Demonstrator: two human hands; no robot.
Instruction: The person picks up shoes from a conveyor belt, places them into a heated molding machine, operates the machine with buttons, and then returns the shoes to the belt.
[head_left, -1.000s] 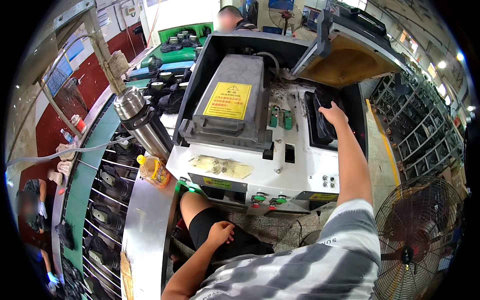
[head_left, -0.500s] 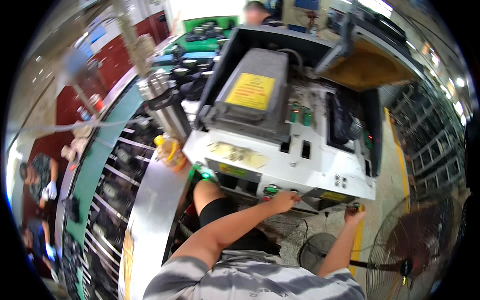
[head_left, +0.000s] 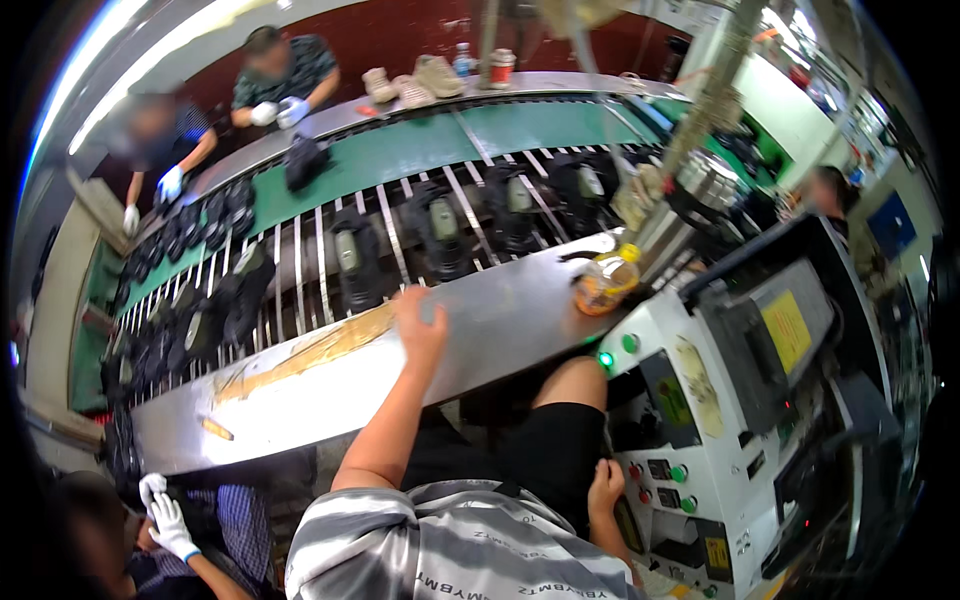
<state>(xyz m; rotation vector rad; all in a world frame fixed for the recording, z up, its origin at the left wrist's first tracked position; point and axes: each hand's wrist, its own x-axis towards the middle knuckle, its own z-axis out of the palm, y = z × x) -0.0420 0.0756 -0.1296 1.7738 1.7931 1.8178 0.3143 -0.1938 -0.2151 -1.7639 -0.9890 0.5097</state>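
My left hand [head_left: 418, 325] is stretched over the edge of the metal ledge, thumb apart from the fingers, holding nothing. Just beyond its fingertips, a black shoe [head_left: 355, 260] with a pale greenish oval top lies on the conveyor's metal rods [head_left: 392, 232]. To its right sits another black shoe [head_left: 443, 235] of the same kind, apart from the hand. My right hand [head_left: 605, 487] hangs low by my thigh, beside the white machine's button panel [head_left: 665, 480]. Its fingers are curled in, with nothing seen in them.
A steel ledge [head_left: 480, 320] with brown tape runs before me. On it stands a yellow-capped bottle [head_left: 608, 280] beside a steel column [head_left: 690, 205]. Across the green belt [head_left: 380, 150], two gloved people stand by black shoes; another gloved person [head_left: 170, 525] sits at lower left.
My view has swung left from the machine to the conveyor. My left hand has left the machine's front and reaches toward the shoes. My right hand has come away from the machine's right corner.
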